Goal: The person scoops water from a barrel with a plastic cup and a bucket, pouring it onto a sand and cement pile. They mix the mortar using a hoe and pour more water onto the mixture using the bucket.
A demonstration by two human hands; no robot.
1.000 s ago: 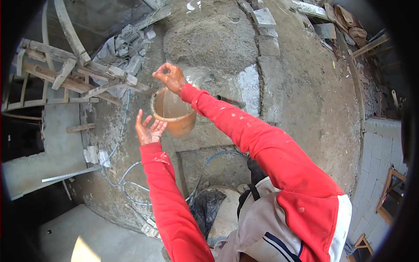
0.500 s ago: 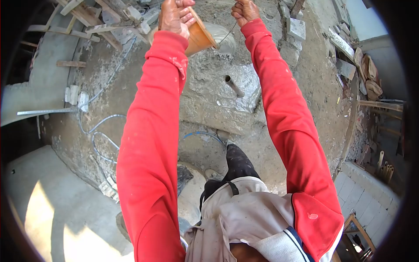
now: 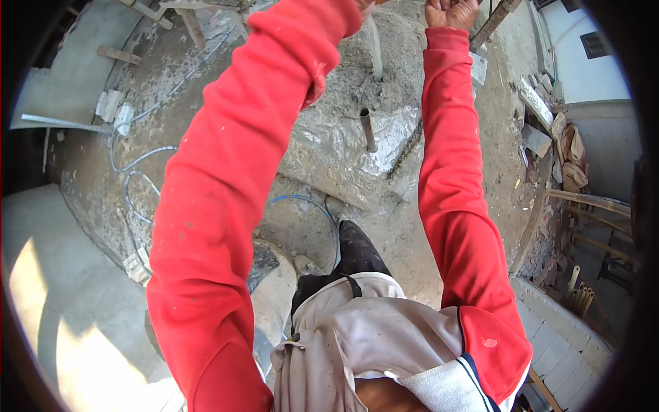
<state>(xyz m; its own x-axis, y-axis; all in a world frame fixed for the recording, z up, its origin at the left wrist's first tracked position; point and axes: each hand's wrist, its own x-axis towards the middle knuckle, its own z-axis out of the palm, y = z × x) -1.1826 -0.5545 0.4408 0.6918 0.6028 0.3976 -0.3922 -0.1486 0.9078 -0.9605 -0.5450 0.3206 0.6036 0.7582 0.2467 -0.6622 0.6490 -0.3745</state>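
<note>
At the top edge, my left hand is mostly cut off, with its fingers out of view. Beside it shows a sliver of the orange bucket, which this hand was gripping a moment ago. A grey stream of wet cement drops below the bucket onto the muddy ground. My right hand is also at the top edge, with fingers curled closed. Half a second ago it held the bucket's thin handle, which I cannot make out now. Nearer me, an upright metal pipe stands in a wet cement slab.
A blue hose curves near my foot, and a paler hose loops at the left. Wooden pieces lie at the upper left. A wooden post leans beside my right hand. Sacks and rubble line the right wall.
Both hands moved right and further up, taking the bucket almost out of view. A falling grey stream now shows where the tilted bucket and a pale puddle were visible before.
</note>
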